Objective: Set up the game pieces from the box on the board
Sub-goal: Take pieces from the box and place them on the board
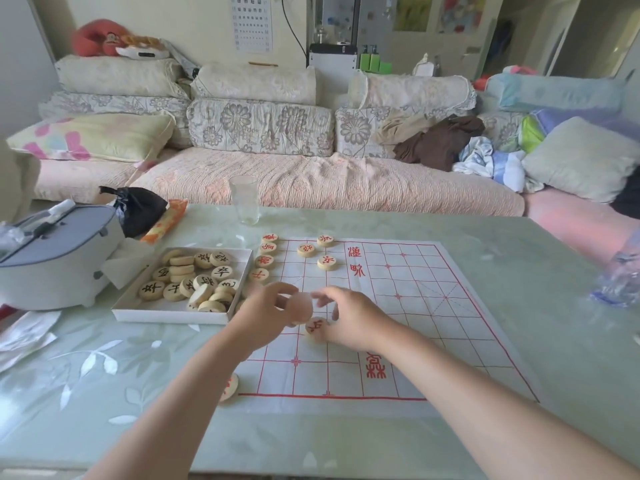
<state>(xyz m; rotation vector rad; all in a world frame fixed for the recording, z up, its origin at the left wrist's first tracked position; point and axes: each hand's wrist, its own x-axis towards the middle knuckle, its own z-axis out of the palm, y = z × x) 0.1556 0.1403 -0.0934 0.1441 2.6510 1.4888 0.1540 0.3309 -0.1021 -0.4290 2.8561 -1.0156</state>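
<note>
A white cloth board [408,306] with red grid lines lies on the table. Several round wooden pieces with red characters stand along its left edge [265,261] and near the far left [326,262]. A shallow white box [173,315] to the left holds several black-lettered pieces [194,282]. My left hand [273,313] hovers over the board's left part and grips a blurred pale piece [302,308]. My right hand [349,317] rests its fingers on a red-lettered piece [316,328] on the board. Another red piece [229,386] lies by the near left corner.
A clear glass [245,199] stands beyond the board. A grey case [59,258], a black bag [138,209] and an orange packet [164,221] sit left of the box. Crumpled plastic [620,278] lies at the right table edge. A sofa runs behind.
</note>
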